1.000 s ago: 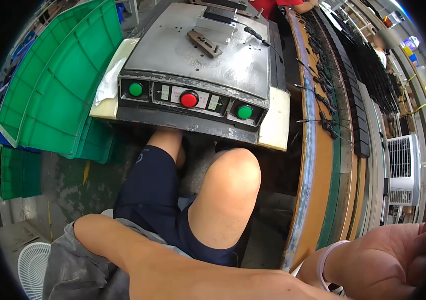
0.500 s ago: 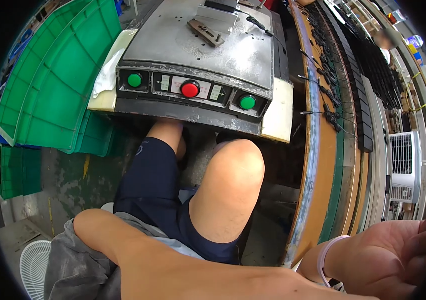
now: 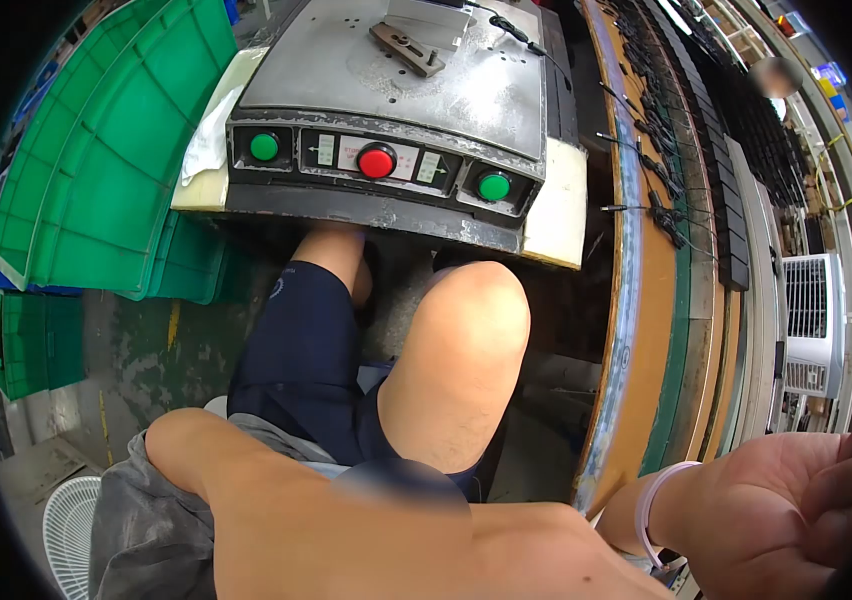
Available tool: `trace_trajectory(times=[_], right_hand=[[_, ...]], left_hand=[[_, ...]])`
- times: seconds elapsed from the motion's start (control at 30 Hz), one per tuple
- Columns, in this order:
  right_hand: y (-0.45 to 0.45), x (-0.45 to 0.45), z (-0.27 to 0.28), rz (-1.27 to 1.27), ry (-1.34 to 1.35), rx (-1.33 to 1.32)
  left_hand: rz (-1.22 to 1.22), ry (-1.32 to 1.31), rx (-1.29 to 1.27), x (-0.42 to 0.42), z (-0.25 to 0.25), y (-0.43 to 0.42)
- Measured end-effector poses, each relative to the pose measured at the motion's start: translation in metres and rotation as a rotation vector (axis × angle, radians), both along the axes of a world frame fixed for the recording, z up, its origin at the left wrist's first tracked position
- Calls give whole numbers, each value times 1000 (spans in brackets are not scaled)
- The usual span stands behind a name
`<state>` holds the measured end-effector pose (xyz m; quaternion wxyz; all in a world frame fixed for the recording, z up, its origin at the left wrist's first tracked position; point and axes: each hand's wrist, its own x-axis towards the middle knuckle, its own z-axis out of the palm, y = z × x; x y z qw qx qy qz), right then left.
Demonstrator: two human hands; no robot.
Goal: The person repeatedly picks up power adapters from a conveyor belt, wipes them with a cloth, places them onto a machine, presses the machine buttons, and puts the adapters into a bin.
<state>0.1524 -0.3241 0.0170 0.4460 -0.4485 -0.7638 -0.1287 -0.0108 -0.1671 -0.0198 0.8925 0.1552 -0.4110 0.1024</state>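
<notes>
My left forearm crosses the bottom of the view above my lap. The back of my left hand (image 3: pixel 586 565) runs off the bottom edge, its fingers out of sight. At the lower right my right hand (image 3: pixel 766 505), with a pink band at the wrist, shows its palm. Its fingers are loosely bent and partly cut off by the dark edge; nothing shows in the palm. Ahead of my knees is a metal machine (image 3: pixel 336 85) with a red button (image 3: pixel 376 160) and two green buttons. A slotted metal clamp bar (image 3: pixel 406 49) lies on its top. Neither hand touches the machine.
Green crates (image 3: pixel 96 150) stand at the left, with a white basket (image 3: pixel 71 530) at lower left. Black cables (image 3: pixel 661 215) and a row of black blocks (image 3: pixel 731 235) lie along the bench (image 3: pixel 646 330) at right. Beyond are a white fan unit (image 3: pixel 811 320) and another person (image 3: pixel 774 77).
The machine and clamp bar sit higher in the view, as the camera has tilted down. My left forearm has shifted slightly; my right hand is nearly unmoved. The other person's red clothing has left the top.
</notes>
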Motion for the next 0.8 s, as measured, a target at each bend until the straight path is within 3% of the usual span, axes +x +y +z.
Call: trace_trajectory(times=[0.5, 0.63, 0.7, 0.73, 0.8], right_hand=[[-16, 0, 14, -5, 1, 24], [-25, -3, 27, -31, -12, 34], [-27, -4, 35, -37, -9, 44], [-26, -3, 38, -36, -12, 40], [-30, -6, 49, -28, -35, 33]], left_hand=[[93, 73, 161, -11, -2, 10], [176, 307, 304, -26, -15, 28], [103, 590, 306, -35, -24, 27], [229, 801, 358, -36, -29, 20], [266, 882, 413, -38, -53, 18]])
